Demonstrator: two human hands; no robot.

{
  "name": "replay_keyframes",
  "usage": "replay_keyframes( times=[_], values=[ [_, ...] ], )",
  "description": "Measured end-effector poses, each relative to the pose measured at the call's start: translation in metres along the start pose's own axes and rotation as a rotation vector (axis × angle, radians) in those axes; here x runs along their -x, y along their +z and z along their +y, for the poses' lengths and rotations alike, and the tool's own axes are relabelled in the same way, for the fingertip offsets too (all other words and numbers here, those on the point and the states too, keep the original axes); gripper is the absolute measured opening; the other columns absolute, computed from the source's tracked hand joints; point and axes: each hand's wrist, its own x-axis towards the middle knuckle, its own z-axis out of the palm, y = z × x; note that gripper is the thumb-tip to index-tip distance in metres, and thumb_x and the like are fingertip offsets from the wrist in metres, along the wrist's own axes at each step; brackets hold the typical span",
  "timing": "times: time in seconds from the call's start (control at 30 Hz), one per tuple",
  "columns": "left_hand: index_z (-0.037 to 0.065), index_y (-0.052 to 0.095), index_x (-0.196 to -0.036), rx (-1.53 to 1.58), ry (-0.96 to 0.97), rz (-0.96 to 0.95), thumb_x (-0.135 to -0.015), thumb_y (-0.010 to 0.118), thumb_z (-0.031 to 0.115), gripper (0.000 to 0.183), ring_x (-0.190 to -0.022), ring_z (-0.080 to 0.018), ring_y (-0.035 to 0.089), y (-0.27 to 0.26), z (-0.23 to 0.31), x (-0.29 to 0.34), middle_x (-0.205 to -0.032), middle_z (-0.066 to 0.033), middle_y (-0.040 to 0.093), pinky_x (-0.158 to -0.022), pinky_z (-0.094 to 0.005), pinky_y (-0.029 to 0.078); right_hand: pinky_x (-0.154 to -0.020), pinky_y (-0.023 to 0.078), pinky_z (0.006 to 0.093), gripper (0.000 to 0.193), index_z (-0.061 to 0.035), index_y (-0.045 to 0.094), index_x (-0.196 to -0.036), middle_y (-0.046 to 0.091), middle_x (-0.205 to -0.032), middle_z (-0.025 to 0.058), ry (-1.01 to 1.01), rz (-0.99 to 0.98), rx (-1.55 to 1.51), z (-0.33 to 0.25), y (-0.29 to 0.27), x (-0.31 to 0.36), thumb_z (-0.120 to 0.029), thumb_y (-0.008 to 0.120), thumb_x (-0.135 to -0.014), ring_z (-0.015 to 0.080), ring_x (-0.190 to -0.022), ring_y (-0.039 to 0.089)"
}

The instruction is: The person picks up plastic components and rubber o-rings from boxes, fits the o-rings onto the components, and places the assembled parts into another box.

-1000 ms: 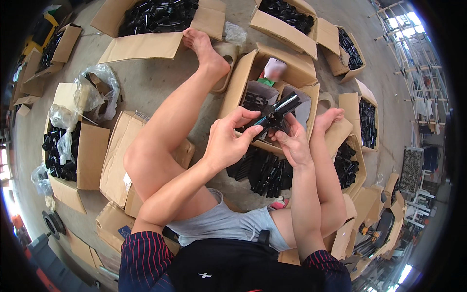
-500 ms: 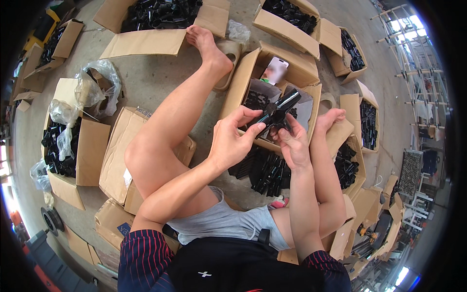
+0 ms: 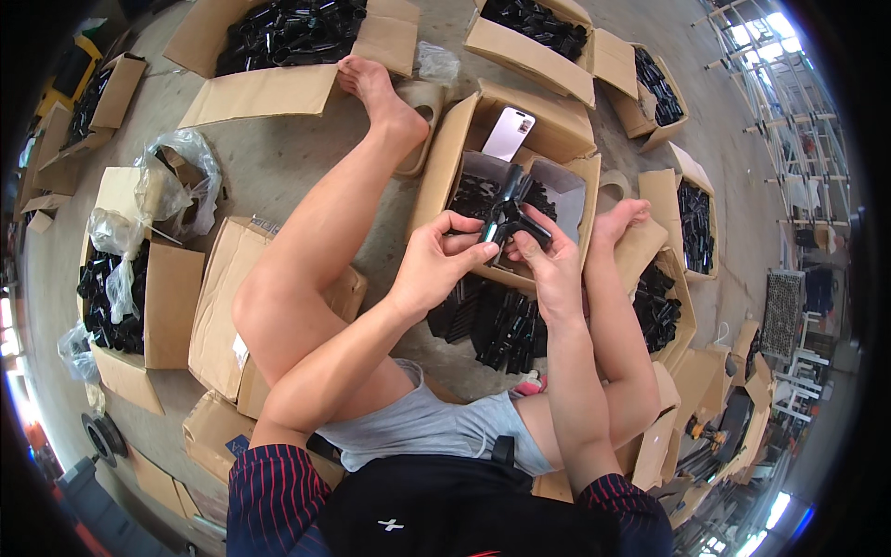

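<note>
A glossy black branched plastic fitting is held up between my two hands, over the near edge of an open cardboard box. My left hand pinches its left side between thumb and fingers. On the right, my right hand grips another arm of the same fitting. Inside the box, grey trays hold many small black parts. A pale phone leans at the far side of the box.
Black tubular parts lie in a pile between my legs. Around me stand open boxes full of black parts, among them a far-left box, a left box and a right box. Plastic bags hang over the left box.
The fitting has turned in my fingers and now points more upright. Both hands have shifted slightly left in the picture, and the whole view has moved a little.
</note>
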Motion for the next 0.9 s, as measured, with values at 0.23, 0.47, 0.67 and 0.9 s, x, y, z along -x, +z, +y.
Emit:
replay_keyframes(
  times=[0.23,0.47,0.67,0.9],
  values=[
    [0.006,0.054,-0.12,0.213,-0.276,-0.054,-0.096,0.071,0.014,0.03,-0.104,-0.0185,0.07,-0.001,-0.009,0.001,-0.11,-0.0092,0.072,-0.096,-0.0375,0.055,-0.079,0.057,0.0267,0.067,0.0059,0.043,-0.147,0.07,-0.107,0.0121,-0.177,-0.027,0.262,-0.015,0.005,0.006,-0.012,0.076,-0.092,0.0146,-0.091,0.069],
    [0.004,0.056,-0.121,0.425,-0.238,0.009,-0.099,0.067,0.017,0.028,-0.114,-0.0282,0.067,0.003,-0.012,-0.002,-0.122,-0.0161,0.068,-0.107,-0.0428,0.05,-0.069,0.056,0.0262,0.04,0.0015,0.057,-0.132,0.072,-0.1,0.015,-0.01,0.281,0.181,0.013,-0.073,-0.051,-0.028,0.058,-0.105,0.0135,-0.082,0.069],
    [0.003,0.055,-0.12,0.415,-0.143,0.136,-0.098,0.067,0.017,0.028,-0.116,-0.0285,0.066,-0.002,-0.011,-0.002,-0.126,-0.0168,0.066,-0.107,-0.0424,0.05,-0.082,0.056,0.0395,0.032,-0.0019,0.07,-0.113,0.075,-0.096,0.0169,0.105,0.1,1.278,0.111,-0.129,-0.104,-0.017,0.077,-0.086,0.0279,-0.09,0.072],
    [0.004,0.055,-0.119,0.434,-0.12,0.193,-0.1,0.064,0.014,0.024,-0.117,-0.0293,0.066,-0.007,-0.007,-0.005,-0.126,-0.0167,0.066,-0.105,-0.0407,0.052,-0.091,0.053,0.0473,0.023,-0.0045,0.071,-0.097,0.072,-0.102,0.0231,0.292,0.1,1.257,0.114,-0.12,-0.112,-0.017,0.08,-0.08,0.0402,-0.103,0.068]
  ],
)
